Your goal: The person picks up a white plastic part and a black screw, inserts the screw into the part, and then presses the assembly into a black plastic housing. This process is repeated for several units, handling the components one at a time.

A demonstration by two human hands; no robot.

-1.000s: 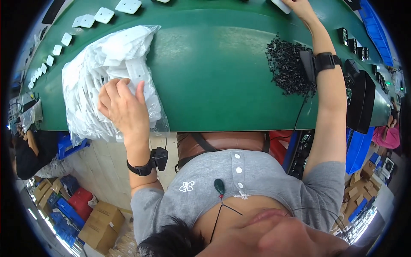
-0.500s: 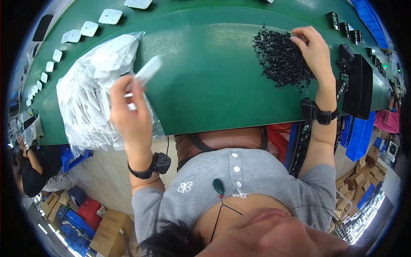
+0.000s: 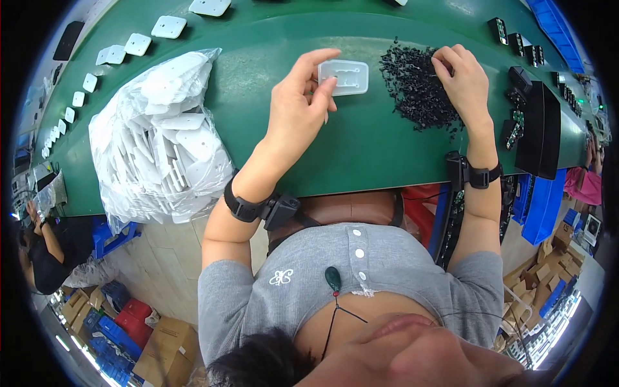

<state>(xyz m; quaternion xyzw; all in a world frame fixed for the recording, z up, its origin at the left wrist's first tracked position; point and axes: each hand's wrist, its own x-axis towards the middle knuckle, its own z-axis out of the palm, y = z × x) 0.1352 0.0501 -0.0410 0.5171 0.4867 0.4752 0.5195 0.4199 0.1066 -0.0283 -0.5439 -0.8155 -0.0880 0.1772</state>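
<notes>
left hand pinching white plastic shell, 12 o'clock | prob light, stiff, kinda slick, grab its rim | right hand, 2 o'clock, fingers bunched by black bits, can't tell if holding any

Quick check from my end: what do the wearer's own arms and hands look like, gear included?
Left hand and right hand are both ungloved. Each wrist wears a black strap carrying a boxy black module. Short grey sleeves leave the forearms uncovered.
</notes>
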